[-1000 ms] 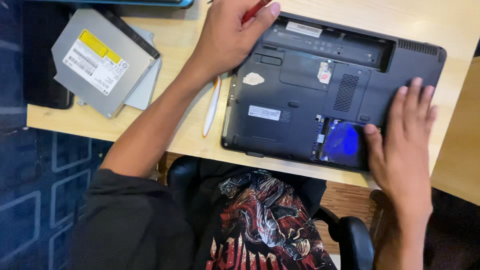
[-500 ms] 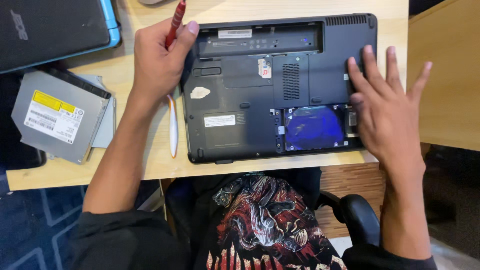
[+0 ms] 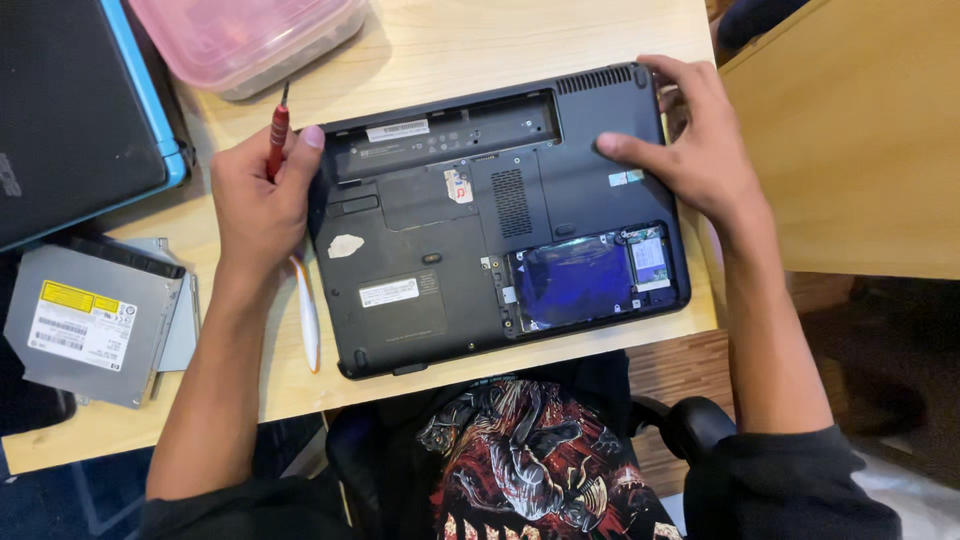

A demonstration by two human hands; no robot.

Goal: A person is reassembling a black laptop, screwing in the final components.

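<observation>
Your left hand (image 3: 262, 195) is pinching a red screwdriver (image 3: 277, 137) and now rests by the laptop's (image 3: 480, 230) edge. The black laptop lies upside down on the worktop (image 3: 440, 45), and it has turned straighter in front of you. Your right hand (image 3: 690, 150) is spread, gripping the far corner. Below that hand, an open bay shows a blue part (image 3: 570, 282). A white pen (image 3: 307, 315) lies under your left wrist.

A matt black plastic laptop underside (image 3: 470, 220) is lying mid-frame on pale, smooth wood-grain table (image 3: 450, 40). Glossy blue film (image 3: 570, 280) is shining in its open bay. At lower left, a brushed-metal optical drive (image 3: 90, 325) is showing paper labels; at the top, translucent pink plastic box (image 3: 250, 35).
</observation>
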